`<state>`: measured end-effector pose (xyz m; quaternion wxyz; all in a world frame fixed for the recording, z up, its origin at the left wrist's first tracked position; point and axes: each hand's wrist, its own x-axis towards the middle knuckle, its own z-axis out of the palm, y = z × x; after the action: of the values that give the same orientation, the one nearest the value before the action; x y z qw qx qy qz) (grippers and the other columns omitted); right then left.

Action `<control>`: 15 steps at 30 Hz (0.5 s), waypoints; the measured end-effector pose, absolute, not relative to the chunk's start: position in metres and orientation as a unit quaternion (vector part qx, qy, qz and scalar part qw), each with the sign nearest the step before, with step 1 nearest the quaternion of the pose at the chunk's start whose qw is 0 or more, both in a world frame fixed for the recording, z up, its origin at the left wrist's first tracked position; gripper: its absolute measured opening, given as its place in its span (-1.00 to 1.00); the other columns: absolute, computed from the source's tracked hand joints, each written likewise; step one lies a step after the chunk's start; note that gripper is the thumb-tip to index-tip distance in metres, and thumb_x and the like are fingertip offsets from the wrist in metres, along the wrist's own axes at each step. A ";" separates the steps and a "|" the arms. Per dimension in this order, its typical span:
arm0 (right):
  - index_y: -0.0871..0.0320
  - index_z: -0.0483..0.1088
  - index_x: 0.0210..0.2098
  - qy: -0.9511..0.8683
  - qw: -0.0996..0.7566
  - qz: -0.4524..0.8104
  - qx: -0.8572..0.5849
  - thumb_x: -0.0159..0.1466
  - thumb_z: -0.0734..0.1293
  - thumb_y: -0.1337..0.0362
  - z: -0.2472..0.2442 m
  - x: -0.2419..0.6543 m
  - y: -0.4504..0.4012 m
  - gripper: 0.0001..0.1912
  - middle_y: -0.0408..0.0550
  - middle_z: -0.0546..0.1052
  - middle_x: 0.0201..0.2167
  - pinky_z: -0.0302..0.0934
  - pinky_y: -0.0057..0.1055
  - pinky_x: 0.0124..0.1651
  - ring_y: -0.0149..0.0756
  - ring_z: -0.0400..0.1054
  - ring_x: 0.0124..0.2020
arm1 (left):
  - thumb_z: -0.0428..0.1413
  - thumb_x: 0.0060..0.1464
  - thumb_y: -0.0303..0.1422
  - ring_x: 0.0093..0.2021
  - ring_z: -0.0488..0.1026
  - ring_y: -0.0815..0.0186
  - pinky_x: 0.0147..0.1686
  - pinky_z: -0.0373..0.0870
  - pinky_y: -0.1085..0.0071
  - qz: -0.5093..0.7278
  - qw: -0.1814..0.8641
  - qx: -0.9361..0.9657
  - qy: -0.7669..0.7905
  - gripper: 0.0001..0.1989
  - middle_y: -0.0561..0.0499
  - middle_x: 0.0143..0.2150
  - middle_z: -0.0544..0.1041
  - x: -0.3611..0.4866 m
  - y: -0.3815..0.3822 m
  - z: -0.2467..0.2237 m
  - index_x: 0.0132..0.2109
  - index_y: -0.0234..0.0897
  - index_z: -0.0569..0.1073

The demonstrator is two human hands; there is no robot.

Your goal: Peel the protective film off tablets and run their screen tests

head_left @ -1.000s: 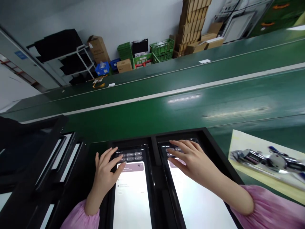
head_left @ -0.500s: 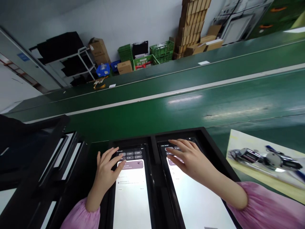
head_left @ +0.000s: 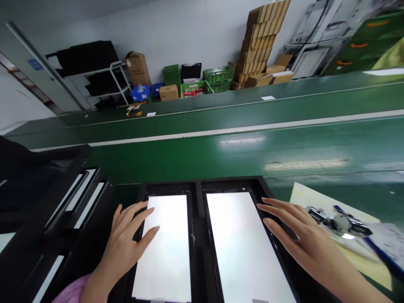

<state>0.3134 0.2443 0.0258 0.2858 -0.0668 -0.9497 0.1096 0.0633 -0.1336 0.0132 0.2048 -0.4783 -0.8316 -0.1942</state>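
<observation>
Two tablets lie side by side in a black tray (head_left: 198, 206), their screens glowing plain white. Over the upper left edge of the left tablet (head_left: 168, 248) is my left hand (head_left: 128, 235), fingers spread and holding nothing. Whether its fingertips touch the glass I cannot tell. My right hand (head_left: 299, 231) is at the right edge of the right tablet (head_left: 243, 244), fingers stretched out and apart, with nothing in them. Dark slots at my left hold several more devices (head_left: 80, 189) on edge.
To the right, shiny metal parts (head_left: 341, 223) and a blue pen (head_left: 383, 256) lie on papers (head_left: 303, 193). A green belt surface (head_left: 176, 158) runs across. Beyond it stand green crates (head_left: 217, 75), stacked cardboard boxes (head_left: 260, 42) and a white rack (head_left: 115, 78).
Both screens have gone from a menu panel with buttons to plain white. My right hand has moved right, off its screen; my left hand has shifted left and down.
</observation>
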 end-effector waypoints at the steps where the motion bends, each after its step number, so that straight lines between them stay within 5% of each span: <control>1: -0.10 0.47 0.13 -0.949 0.284 0.120 -0.071 0.58 0.20 0.02 0.021 0.314 0.248 -0.71 -0.07 0.59 0.11 0.39 -0.15 -0.02 -0.12 0.53 0.04 | 0.16 0.39 -0.19 0.21 0.55 0.06 0.48 0.04 -0.17 -0.186 0.189 -0.484 -0.834 -0.66 -0.13 0.25 0.57 0.064 -0.124 0.013 0.23 -0.08 0.48; 6: -0.06 0.48 0.02 -0.941 0.295 0.140 -0.091 0.59 0.16 0.09 -0.013 0.308 0.248 -0.73 -0.06 0.58 0.12 0.34 -0.10 0.02 -0.07 0.50 0.08 | 0.13 0.41 -0.13 0.32 0.46 -0.12 0.41 0.02 -0.45 -0.165 0.142 -0.492 -0.843 -0.62 -0.25 0.32 0.52 0.064 -0.079 -0.005 0.26 -0.17 0.46; 15: 0.08 0.48 0.14 -0.934 0.310 0.123 -0.130 0.59 0.13 0.13 -0.035 0.313 0.243 -0.64 0.11 0.50 0.22 0.24 -0.01 0.18 0.05 0.39 0.16 | 0.17 0.38 -0.11 0.36 0.42 -0.01 0.56 -0.29 -0.19 -0.156 0.101 -0.552 -0.813 -0.53 -0.24 0.33 0.50 0.076 -0.084 -0.008 0.31 -0.20 0.46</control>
<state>0.3130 0.2430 -0.0351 0.3099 -0.1305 -0.9337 0.1232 0.0759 -0.0838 -0.0081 0.1010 -0.5521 -0.8129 -0.1555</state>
